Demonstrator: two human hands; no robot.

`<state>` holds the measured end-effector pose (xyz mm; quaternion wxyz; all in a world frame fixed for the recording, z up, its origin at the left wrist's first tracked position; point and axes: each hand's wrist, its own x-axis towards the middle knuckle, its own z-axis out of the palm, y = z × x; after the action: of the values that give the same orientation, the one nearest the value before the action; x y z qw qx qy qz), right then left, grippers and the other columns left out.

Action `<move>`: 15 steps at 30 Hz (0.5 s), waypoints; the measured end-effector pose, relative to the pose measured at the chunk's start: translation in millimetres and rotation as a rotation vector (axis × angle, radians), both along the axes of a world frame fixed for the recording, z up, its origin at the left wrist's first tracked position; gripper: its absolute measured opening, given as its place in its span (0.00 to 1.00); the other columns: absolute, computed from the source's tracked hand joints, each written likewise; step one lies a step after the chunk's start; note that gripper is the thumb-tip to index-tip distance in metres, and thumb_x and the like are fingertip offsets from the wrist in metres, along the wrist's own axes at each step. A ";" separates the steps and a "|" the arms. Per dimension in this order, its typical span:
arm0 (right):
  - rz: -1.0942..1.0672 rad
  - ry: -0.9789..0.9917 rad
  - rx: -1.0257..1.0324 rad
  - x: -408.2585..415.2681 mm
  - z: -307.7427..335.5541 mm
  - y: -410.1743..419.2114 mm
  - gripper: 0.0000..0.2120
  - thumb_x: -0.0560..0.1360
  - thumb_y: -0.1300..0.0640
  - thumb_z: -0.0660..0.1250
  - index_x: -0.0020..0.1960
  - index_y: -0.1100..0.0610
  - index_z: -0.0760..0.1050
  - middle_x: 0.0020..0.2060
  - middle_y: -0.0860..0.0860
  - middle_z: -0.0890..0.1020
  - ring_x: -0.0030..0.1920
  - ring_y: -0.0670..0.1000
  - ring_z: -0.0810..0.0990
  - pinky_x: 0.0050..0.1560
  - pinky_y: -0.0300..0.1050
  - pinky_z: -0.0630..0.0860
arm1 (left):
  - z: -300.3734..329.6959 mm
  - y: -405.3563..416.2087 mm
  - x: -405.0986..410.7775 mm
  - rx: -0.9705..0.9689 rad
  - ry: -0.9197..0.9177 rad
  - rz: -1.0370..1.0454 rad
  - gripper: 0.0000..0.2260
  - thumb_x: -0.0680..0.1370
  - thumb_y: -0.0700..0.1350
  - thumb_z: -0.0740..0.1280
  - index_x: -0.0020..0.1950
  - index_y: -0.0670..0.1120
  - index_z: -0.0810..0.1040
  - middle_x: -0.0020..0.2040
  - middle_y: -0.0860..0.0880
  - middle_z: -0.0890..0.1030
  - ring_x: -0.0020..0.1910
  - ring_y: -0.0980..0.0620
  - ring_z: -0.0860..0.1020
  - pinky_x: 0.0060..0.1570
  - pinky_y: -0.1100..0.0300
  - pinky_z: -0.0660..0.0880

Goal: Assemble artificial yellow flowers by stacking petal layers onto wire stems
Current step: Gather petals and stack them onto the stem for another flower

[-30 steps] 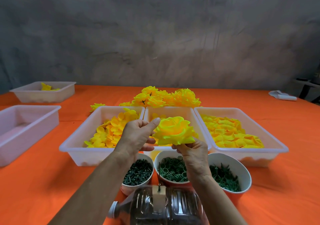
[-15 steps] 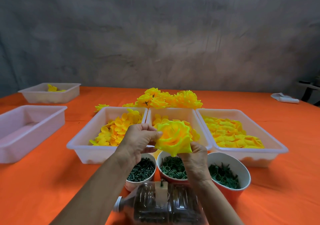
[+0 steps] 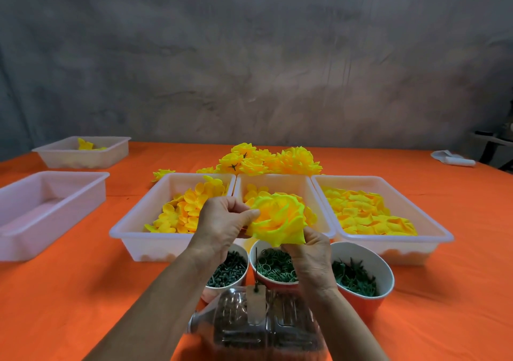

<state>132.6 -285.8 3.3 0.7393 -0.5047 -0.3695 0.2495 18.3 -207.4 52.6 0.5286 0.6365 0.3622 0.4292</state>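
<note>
Head view: L hand & R hand fingers both pinching yellow flower above cups.

Layered yellow flower, full-bloomed, tilted, held above the green-filled cups

Left hand and right hand raised together, fingers curled in pinching grip.

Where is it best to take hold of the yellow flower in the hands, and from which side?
Probably at the base under the yellow flower, from below, as the right hand does now. The petals open upward and look soft, so gripping from above could crush them. The left hand pinches only the edge.
</note>
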 end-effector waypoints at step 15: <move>0.028 0.185 -0.233 2.4 24.8 -6.9 0.07 0.69 0.63 0.73 0.34 0.57 0.79 0.25 0.49 0.80 0.25 0.44 0.76 0.27 0.34 0.70 | 15.2 -21.0 -5.4 0.455 0.017 0.105 0.13 0.63 0.57 0.71 0.43 0.53 0.77 0.43 0.53 0.79 0.41 0.56 0.75 0.38 0.69 0.73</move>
<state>135.0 -292.8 28.1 0.7033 -0.5566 -0.2752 0.3463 13.0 -228.4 67.8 0.3452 0.7232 0.2930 0.5215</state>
